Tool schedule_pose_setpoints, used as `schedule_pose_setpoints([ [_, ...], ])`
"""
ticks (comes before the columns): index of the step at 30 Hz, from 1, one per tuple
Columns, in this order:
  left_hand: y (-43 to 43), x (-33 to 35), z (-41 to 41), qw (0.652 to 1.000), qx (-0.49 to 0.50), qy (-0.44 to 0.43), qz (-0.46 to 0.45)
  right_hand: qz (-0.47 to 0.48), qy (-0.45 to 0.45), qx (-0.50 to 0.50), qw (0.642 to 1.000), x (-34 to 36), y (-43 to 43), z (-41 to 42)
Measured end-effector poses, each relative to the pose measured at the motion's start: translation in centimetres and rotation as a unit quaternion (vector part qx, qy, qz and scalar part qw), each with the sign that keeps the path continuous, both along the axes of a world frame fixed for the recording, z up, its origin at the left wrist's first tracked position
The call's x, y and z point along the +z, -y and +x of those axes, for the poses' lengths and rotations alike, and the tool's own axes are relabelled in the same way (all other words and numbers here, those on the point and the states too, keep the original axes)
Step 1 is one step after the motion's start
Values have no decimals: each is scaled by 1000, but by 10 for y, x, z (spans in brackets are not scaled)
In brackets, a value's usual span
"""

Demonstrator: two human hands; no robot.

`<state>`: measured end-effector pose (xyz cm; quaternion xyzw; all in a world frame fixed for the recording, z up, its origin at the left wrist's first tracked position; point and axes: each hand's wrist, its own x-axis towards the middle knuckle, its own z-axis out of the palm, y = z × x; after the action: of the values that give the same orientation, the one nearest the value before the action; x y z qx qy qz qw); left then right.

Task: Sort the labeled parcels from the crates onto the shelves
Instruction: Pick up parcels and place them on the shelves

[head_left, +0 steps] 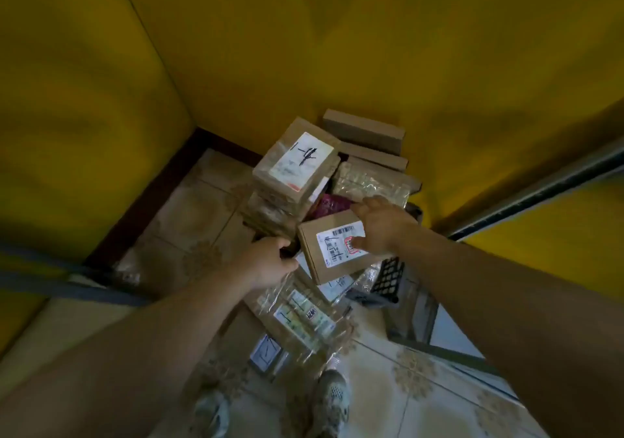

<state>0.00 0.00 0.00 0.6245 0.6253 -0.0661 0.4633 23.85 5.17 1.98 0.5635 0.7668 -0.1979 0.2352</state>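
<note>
The cardboard box (320, 265) with the white label (339, 242) lies tilted on top of the heap of parcels piled in the black crate (388, 280), in the corner of the yellow walls. The right hand (381, 225) holds it at its far right corner, fingers over the edge and thumb on the label. The left hand (270, 263) is curled at the box's left edge; whether it grips the box or something under it cannot be told. To lift well, get both hands on opposite edges and raise the box straight up, since the plastic-wrapped parcel (304, 316) below looks slippery and the leaning stack (297, 164) stands just beside it. Move the thumb off the label so it can be read before choosing a shelf.
</note>
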Motion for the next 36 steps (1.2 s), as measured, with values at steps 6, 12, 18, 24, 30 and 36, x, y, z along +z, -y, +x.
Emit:
schedule_pose_setpoints([
  [6, 8, -39, 9, 993, 89, -12, -73, -58, -20, 116, 991, -40, -43, -19],
  [12, 14, -51, -3, 990, 114, -13, -81, -48, -53, 114, 991, -59, -46, -21],
  [18, 10, -72, 18, 995, 61, 27, -79, -63, -5, 79, 995, -89, -27, -7],
  [24, 13, -111, 42, 1000, 8, 18, -15, 17, 1, 25, 1000, -124, 0, 1],
  [30, 13, -139, 48, 998, -27, -58, 19, 24, 60, -111, 992, -121, 9, 16],
  [36, 12, -156, 55, 990, -44, -123, 49, 15, -14, -239, 971, -128, 29, 28],
])
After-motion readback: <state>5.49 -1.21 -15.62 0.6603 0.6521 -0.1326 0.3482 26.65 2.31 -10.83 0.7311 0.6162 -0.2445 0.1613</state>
